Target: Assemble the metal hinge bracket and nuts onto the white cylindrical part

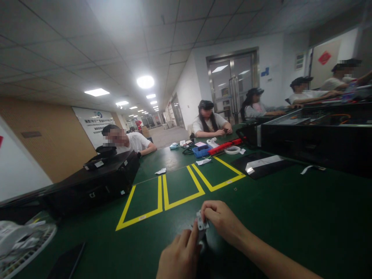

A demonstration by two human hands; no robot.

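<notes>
"Checking together: where do we have the small metal part (202, 224)?"

"Right between our hands, held up near the edge of the green tabletop (290, 228)."

"Are they open?"

"No, both are curled closed on it: our left hand (180, 254) pinches from below, our right hand (222, 221) from above."

"Anything nearby?"

"Yellow tape outlines (139, 211), farther ahead."

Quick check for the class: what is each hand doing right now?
Left hand: closed, holding the small metal part from below.
Right hand: closed, gripping the same part from above.
</notes>
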